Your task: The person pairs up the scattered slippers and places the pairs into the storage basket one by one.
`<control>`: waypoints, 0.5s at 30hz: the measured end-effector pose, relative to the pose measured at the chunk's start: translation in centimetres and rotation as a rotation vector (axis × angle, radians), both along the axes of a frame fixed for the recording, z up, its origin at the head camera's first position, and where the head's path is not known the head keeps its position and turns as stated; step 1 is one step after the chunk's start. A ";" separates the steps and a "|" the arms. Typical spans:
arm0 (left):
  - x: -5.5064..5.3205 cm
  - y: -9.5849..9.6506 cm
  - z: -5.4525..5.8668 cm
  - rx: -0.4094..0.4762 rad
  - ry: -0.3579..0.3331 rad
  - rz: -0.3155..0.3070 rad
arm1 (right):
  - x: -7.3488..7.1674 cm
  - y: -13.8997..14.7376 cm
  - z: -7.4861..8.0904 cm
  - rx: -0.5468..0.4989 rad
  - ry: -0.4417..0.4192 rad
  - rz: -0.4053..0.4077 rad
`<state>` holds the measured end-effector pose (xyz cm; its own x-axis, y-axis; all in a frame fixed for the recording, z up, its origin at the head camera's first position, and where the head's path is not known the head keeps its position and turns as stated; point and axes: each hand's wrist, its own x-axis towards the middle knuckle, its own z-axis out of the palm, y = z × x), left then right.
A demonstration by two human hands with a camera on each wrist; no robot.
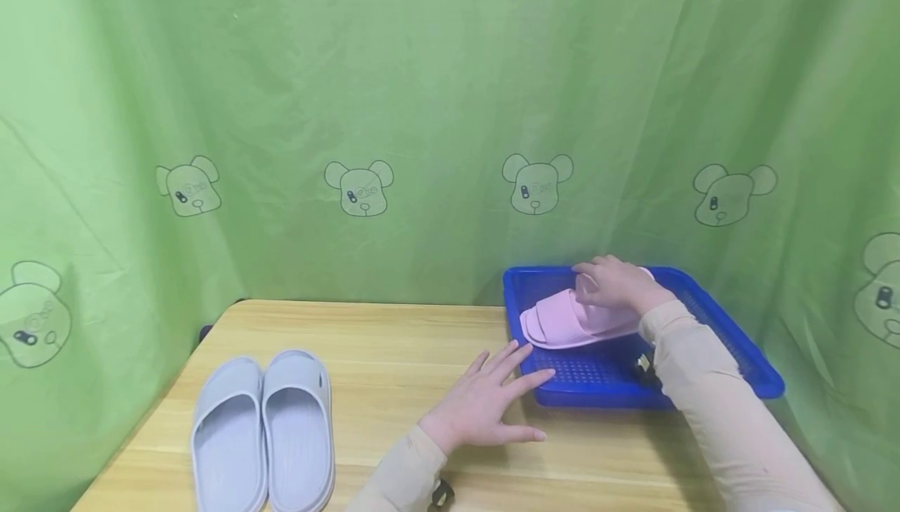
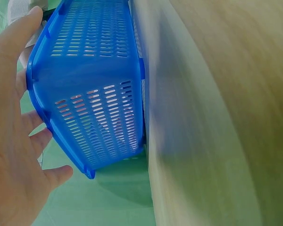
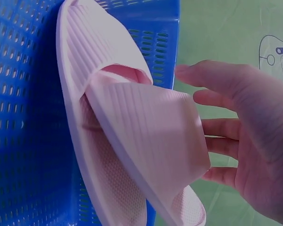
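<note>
Two pink slippers lie in the blue plastic basket (image 1: 605, 397) at the right of the table. In the right wrist view, one pink slipper (image 3: 153, 134) rests slanted, partly over the other pink slipper (image 3: 96, 42). My right hand (image 1: 619, 284) is over the basket beside the upper slipper. Its thumb stands apart, and its fingertips are at the edge of the strap; whether they touch is unclear. Close to the basket's front left corner, my left hand (image 1: 485, 402) hovers with its fingers spread, holding nothing.
A pair of grey slippers, a left slipper (image 1: 228, 457) and a right slipper (image 1: 298, 449), stands side by side on the left of the wooden table (image 1: 394, 356). A green curtain (image 1: 436, 90) with bear-head prints hangs behind and around the table.
</note>
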<state>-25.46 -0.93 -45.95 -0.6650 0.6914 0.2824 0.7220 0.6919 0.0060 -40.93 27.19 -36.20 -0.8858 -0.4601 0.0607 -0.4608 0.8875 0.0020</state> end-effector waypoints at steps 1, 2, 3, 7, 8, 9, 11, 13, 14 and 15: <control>0.0 0.0 0.0 0.001 0.001 0.001 | -0.1 0.0 0.0 -0.003 -0.005 0.000; 0.0 0.0 0.0 0.001 0.001 0.002 | -0.2 0.0 -0.1 -0.007 -0.008 0.000; 0.0 0.0 0.0 0.001 0.001 0.003 | -0.3 0.0 0.0 -0.010 -0.013 0.001; -0.1 0.0 -0.1 0.002 -0.002 0.007 | -0.6 0.2 0.0 -0.025 -0.028 0.004; -0.1 0.0 -0.1 0.001 -0.003 0.008 | -0.6 0.2 0.0 -0.030 -0.028 0.006; -0.1 0.0 -0.1 0.002 -0.005 0.008 | -0.7 0.3 0.1 -0.034 -0.028 0.006; -0.1 0.0 -0.1 0.000 -0.006 0.008 | -0.7 0.4 0.0 -0.049 -0.033 0.004; -0.1 0.0 -0.1 -0.002 -0.010 0.005 | -0.7 0.5 -0.1 -0.052 -0.039 0.009; -0.1 0.0 -0.1 -0.003 -0.012 0.003 | -0.7 0.5 -0.2 -0.057 -0.045 0.008; -0.1 0.0 -0.1 -0.004 -0.013 0.002 | -0.7 0.6 -0.4 -0.058 -0.049 0.008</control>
